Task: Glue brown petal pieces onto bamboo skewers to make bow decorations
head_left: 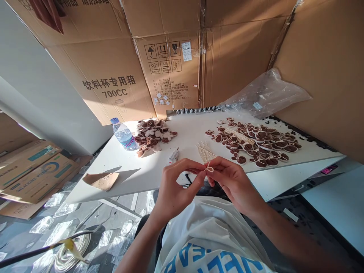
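Note:
A thin cream cord [210, 169] is bent into a small loop between my two hands, in front of the table edge. My left hand [182, 185] pinches it from the left with thumb and forefinger. From the other side my right hand [229, 178] pinches the same cord, fingertips touching those of the left. Just beyond lies a bundle of straight cream cords [205, 151]. A white pen-like tool with a pointed tip [173, 156] rests on the table behind my left hand.
Brown pieces with cream bows [261, 140] are heaped at right; brown and white pieces [153, 134] form a pile at left beside a water bottle [124, 134]. A cardboard scrap [101, 181] lies near the left edge. Cardboard walls [170, 22] and a plastic bag [267, 94] stand behind.

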Action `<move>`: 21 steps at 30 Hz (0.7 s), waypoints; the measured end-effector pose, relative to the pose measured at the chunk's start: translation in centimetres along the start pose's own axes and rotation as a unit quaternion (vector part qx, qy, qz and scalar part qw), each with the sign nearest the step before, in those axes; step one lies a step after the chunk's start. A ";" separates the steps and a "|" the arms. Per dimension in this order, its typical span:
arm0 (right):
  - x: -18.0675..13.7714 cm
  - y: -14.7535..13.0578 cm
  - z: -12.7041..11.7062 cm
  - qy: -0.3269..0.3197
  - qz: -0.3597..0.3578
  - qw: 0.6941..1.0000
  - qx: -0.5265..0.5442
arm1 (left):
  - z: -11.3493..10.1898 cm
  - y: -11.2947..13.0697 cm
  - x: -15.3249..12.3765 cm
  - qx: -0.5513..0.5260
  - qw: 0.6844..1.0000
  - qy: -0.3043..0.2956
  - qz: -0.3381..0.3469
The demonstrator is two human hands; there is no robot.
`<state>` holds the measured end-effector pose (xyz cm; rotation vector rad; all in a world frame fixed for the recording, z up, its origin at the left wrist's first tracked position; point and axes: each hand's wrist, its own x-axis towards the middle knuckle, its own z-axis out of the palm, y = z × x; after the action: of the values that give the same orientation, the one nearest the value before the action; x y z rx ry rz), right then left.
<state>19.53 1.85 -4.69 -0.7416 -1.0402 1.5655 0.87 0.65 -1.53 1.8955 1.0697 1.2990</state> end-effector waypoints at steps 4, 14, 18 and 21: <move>0.0 0.4 0.0 0.017 -0.024 0.999 -0.032 | 0.2 0.0 0.2 -0.062 0.996 0.008 -0.061; -0.1 0.0 0.5 0.029 -0.089 0.989 -0.112 | 0.2 -1.1 0.4 -0.125 0.987 0.014 -0.096; -0.2 -0.1 0.5 0.039 -0.097 0.987 -0.126 | 0.1 -1.3 0.5 -0.151 0.983 0.002 -0.109; -0.4 0.2 0.4 0.053 -0.120 0.980 -0.147 | 0.1 -1.1 0.5 -0.149 0.982 -0.002 -0.117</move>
<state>19.20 1.38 -4.69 -0.8559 -1.2475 1.1675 0.78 1.62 -2.30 1.5032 0.9998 1.2422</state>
